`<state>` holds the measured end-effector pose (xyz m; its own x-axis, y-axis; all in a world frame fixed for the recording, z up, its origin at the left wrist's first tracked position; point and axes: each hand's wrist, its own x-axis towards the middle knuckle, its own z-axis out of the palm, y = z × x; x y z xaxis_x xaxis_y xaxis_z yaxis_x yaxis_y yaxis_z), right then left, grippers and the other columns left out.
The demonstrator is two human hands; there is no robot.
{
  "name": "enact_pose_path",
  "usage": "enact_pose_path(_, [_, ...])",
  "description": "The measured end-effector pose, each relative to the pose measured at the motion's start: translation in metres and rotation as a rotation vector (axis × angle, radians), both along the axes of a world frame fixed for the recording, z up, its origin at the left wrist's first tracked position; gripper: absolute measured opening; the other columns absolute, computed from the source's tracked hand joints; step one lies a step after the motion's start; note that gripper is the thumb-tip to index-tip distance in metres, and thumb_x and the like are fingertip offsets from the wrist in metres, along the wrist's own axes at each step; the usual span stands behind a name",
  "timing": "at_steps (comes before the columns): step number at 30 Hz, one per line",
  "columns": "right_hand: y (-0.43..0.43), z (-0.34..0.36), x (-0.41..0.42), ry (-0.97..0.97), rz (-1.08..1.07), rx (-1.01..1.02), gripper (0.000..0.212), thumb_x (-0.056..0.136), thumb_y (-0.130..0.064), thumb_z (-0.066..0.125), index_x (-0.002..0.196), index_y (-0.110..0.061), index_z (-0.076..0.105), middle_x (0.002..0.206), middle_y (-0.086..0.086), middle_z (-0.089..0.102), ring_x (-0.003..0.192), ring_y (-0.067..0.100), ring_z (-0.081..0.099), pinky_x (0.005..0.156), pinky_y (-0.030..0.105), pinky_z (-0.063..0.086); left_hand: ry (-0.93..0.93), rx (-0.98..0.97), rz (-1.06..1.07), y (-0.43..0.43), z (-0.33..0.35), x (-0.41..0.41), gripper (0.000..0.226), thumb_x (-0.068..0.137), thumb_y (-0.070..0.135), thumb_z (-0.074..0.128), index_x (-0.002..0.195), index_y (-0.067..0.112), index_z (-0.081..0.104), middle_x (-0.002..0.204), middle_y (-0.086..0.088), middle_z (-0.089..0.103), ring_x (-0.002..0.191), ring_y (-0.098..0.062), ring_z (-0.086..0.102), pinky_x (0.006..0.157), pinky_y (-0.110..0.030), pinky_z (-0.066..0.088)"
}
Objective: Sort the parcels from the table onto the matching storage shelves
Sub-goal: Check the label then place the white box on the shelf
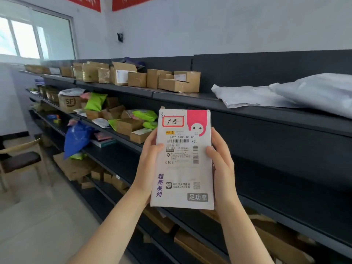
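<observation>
Parcel, white with a shipping label, held upright before the dark storage shelves, my left hand and right hand fingers closed around its long edges.

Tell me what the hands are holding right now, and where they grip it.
Both hands hold one white box upright, label facing the camera. The left hand grips its left long edge, the right hand its right long edge, about mid-height.

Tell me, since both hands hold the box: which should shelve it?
Probably the right hand: it grips the box on the shelves' side; the left hand is farther out.
</observation>
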<state>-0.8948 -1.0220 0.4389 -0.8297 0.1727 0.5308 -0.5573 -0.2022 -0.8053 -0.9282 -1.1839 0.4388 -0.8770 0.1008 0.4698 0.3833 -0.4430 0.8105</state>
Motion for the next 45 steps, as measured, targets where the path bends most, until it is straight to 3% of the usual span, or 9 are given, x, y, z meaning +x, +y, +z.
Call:
enact_pose_path(3, [-0.029,-0.013,-0.048,-0.011,-0.044,-0.013,0.049,0.092,-0.02,0.055,0.139,-0.031,0.054,0.125,-0.014,0.07,0.112,0.015,0.07,0.077,0.026,0.061,-0.012,-0.014,-0.032,-0.028,-0.01,-0.052,0.041,0.089,0.022,0.049,0.129,0.031,0.053,0.118,-0.002,0.073,0.106,-0.022,0.07,0.072,-0.03,0.059])
enact_pose_path(13, [-0.072,-0.055,-0.175,-0.138,-0.303,-0.12,0.043,0.099,-0.008,0.053,0.135,-0.032,0.057,0.117,-0.016,0.073,0.107,0.014,0.072,0.071,0.025,0.061,-0.136,-0.105,-0.306,-0.057,-0.04,-0.217,0.042,0.1,0.015,0.043,0.14,0.026,0.047,0.127,-0.006,0.069,0.114,-0.026,0.067,0.083,-0.039,0.059])
enact_pose_path(18, [-0.052,-0.06,-0.221,-0.275,-0.428,-0.171,0.042,0.099,-0.013,0.053,0.111,-0.051,0.066,0.115,-0.014,0.074,0.103,0.013,0.074,0.073,0.03,0.063,-0.214,-0.153,-0.424,-0.024,-0.044,-0.278,0.037,0.098,0.011,0.043,0.118,0.034,0.064,0.116,-0.003,0.075,0.107,-0.023,0.071,0.083,-0.041,0.058])
enact_pose_path(21, [-0.032,-0.06,-0.255,-0.355,-0.432,-0.234,0.037,0.1,-0.014,0.052,0.111,-0.047,0.064,0.121,-0.006,0.072,0.097,0.012,0.076,0.07,0.031,0.063,-0.271,-0.228,-0.458,0.0,-0.045,-0.316,0.035,0.098,0.014,0.042,0.123,0.031,0.061,0.119,-0.005,0.073,0.108,-0.025,0.07,0.089,-0.047,0.055])
enact_pose_path(24, [-0.008,-0.063,-0.288,-0.393,-0.413,-0.313,0.035,0.1,-0.012,0.05,0.117,-0.04,0.062,0.119,-0.002,0.072,0.091,0.011,0.077,0.063,0.028,0.063,-0.287,-0.294,-0.475,0.025,-0.046,-0.35,0.03,0.098,0.019,0.044,0.106,0.039,0.065,0.112,-0.002,0.075,0.1,-0.021,0.073,0.081,-0.041,0.058])
enact_pose_path(31, [0.031,-0.079,-0.34,-0.527,-0.419,-0.447,0.039,0.096,-0.014,0.057,0.132,-0.029,0.059,0.119,0.009,0.075,0.104,0.032,0.074,0.092,0.057,0.057,-0.54,-0.332,-0.548,0.069,-0.07,-0.415,0.021,0.097,0.027,0.048,0.104,0.022,0.068,0.083,-0.004,0.08,0.075,-0.021,0.076,0.059,-0.032,0.056])
enact_pose_path(34, [0.044,-0.084,-0.36,-0.614,-0.438,-0.491,0.038,0.096,-0.017,0.058,0.132,-0.027,0.059,0.116,0.012,0.075,0.102,0.034,0.074,0.092,0.057,0.057,-0.607,-0.407,-0.537,0.081,-0.078,-0.436,0.021,0.095,0.032,0.051,0.099,0.019,0.067,0.073,-0.006,0.077,0.063,-0.021,0.073,0.053,-0.03,0.055])
enact_pose_path(38, [0.056,-0.088,-0.382,-0.642,-0.476,-0.445,0.047,0.095,-0.023,0.059,0.142,-0.025,0.051,0.126,0.015,0.069,0.112,0.038,0.068,0.101,0.059,0.05,-0.601,-0.451,-0.525,0.096,-0.082,-0.461,0.023,0.096,0.031,0.049,0.099,0.015,0.064,0.079,-0.008,0.067,0.065,-0.022,0.065,0.055,-0.03,0.051])
enact_pose_path(45, [0.062,-0.091,-0.399,-0.659,-0.56,-0.436,0.041,0.097,-0.024,0.058,0.138,-0.026,0.056,0.127,0.017,0.068,0.114,0.039,0.067,0.102,0.058,0.05,-0.596,-0.458,-0.574,0.106,-0.088,-0.484,0.023,0.091,0.029,0.053,0.1,0.012,0.067,0.08,-0.008,0.067,0.067,-0.023,0.065,0.054,-0.029,0.051])
